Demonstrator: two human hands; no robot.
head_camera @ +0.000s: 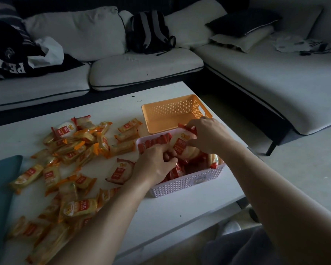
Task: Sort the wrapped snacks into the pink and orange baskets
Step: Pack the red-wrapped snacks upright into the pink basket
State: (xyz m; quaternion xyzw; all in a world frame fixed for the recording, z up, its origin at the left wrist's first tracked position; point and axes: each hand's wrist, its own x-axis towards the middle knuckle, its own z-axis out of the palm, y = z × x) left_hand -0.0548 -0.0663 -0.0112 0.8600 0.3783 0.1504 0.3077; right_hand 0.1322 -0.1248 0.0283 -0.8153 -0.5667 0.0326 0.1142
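hiding pink basket snacks: left hand, right hand

A dim room: a white low table before a pale corner sofa with cushions, grey floor.

Orange basket: perforated plastic, upright, nothing visible inside, standing on the white surface with its near side touching the far side of the pink basket. Pink basket: lattice-walled, upright, holding red-wrapped snacks, a row on edge along the far-left wall and looser ones behind it. Orange-wrapped snacks: many, scattered flat and overlapping left of the baskets, with one round red packet just beside the pink basket and another at the heap's far side.
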